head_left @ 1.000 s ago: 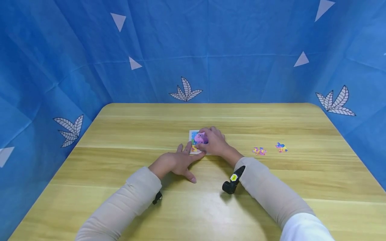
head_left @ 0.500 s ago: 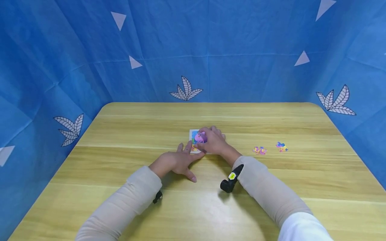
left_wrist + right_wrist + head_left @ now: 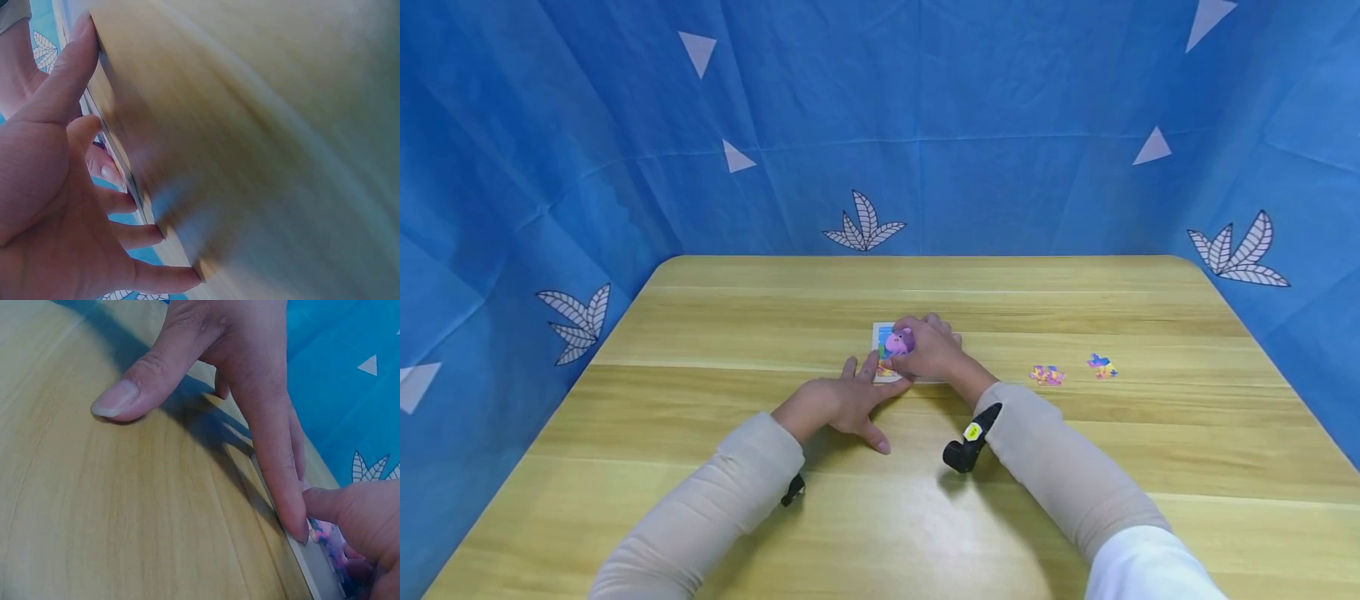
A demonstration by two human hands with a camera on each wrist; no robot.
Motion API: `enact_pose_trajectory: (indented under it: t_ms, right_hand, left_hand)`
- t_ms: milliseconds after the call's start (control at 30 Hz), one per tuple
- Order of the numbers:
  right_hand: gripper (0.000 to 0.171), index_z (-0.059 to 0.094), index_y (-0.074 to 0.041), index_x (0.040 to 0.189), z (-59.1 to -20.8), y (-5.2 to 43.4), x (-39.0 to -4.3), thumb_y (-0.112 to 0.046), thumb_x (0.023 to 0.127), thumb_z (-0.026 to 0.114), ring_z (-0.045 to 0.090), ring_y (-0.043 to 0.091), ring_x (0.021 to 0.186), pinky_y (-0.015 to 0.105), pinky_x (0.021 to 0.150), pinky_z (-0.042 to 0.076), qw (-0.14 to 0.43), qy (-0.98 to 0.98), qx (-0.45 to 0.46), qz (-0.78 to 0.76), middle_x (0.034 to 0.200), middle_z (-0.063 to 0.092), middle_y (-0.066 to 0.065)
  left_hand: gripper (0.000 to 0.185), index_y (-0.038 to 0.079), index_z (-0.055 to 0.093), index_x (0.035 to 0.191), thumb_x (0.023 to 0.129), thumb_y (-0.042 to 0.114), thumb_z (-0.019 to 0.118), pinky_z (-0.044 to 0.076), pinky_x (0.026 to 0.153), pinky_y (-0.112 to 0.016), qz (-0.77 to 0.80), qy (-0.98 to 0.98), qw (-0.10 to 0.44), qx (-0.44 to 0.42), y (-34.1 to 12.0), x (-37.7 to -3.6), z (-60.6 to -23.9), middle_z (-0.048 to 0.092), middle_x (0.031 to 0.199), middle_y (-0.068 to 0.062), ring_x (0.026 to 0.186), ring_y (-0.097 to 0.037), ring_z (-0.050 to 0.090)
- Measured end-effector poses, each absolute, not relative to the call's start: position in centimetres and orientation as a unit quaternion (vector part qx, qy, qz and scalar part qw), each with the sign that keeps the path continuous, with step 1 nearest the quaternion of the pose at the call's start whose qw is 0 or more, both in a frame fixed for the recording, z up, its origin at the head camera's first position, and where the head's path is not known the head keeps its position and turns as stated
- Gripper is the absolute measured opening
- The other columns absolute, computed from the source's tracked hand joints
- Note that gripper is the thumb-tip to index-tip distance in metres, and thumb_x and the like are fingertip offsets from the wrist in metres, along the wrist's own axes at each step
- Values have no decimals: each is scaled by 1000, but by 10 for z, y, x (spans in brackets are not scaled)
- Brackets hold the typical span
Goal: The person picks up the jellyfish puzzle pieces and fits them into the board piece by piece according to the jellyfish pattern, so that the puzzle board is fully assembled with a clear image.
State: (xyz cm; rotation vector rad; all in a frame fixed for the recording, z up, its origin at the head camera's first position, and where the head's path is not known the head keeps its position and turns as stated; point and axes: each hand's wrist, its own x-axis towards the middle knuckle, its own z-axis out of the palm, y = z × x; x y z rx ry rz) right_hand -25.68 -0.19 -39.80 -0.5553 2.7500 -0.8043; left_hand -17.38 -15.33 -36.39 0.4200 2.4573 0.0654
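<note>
**Two hands at a small puzzle board**

Low centre of the head view, the left hand (image 3: 831,404) lies flat, fingers spread, fingertips against the puzzle board (image 3: 880,332). Just beyond, the right hand (image 3: 928,352) pinches a pink puzzle piece (image 3: 898,341) on it. Farther right, loose pieces (image 3: 1046,375) lie on the table (image 3: 700,333).

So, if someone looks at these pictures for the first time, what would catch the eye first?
Probably the two hands meeting at the middle of the wooden table: the right hand pinches a pink puzzle piece over a small puzzle board, while the left hand lies flat with its fingers at the board's near edge. Next, two colourful loose pieces lie to the right, and blue cloth with white leaves hangs behind.
</note>
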Motion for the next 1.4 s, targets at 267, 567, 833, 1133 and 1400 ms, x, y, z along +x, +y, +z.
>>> enact_pose_trajectory:
  t_ms: [267, 567, 833, 1133, 1400]
  right_hand:
    - [59, 53, -21, 130, -399, -3, -259, -44, 80, 72, 44, 26, 100, 39, 81, 32, 115, 937, -180, -278, 107, 49, 6]
    - [54, 53, -20, 131, -401, -3, -260, -42, 84, 68, 46, 26, 103, 42, 87, 33, 94, 940, -166, -282, 111, 52, 7]
    - [55, 54, -20, 131, -403, -4, -260, -43, 83, 69, 47, 26, 103, 42, 87, 34, 85, 942, -169, -277, 112, 52, 8]
    - [54, 56, -18, 130, -407, -2, -260, -44, 85, 67, 45, 24, 97, 38, 81, 35, 54, 943, -200, -259, 103, 51, 6]
    - [39, 62, -10, 120, -407, 9, -256, -35, 90, 63, 50, 24, 95, 42, 83, 37, 44, 923, -234, -301, 100, 53, 7]
  left_hand:
    - [96, 48, 6, 148, 74, 61, 67, 26, 100, -69, 30, 933, 321, 163, -154, -174, -364, -18, 157, -13, 141, -47, -4]
    - [96, 50, 6, 147, 73, 61, 67, 26, 100, -68, 26, 934, 320, 158, -152, -174, -364, -18, 156, -13, 141, -46, -4]
    - [97, 50, 5, 147, 73, 62, 67, 26, 100, -68, 26, 932, 323, 159, -152, -174, -363, -19, 156, -13, 141, -46, -5]
    - [97, 48, 5, 148, 74, 60, 67, 27, 100, -68, 31, 934, 316, 165, -153, -174, -362, -18, 156, -15, 140, -48, -4]
    - [96, 48, 7, 148, 74, 60, 67, 27, 99, -68, 35, 934, 314, 165, -153, -173, -364, -16, 157, -15, 141, -47, -3]
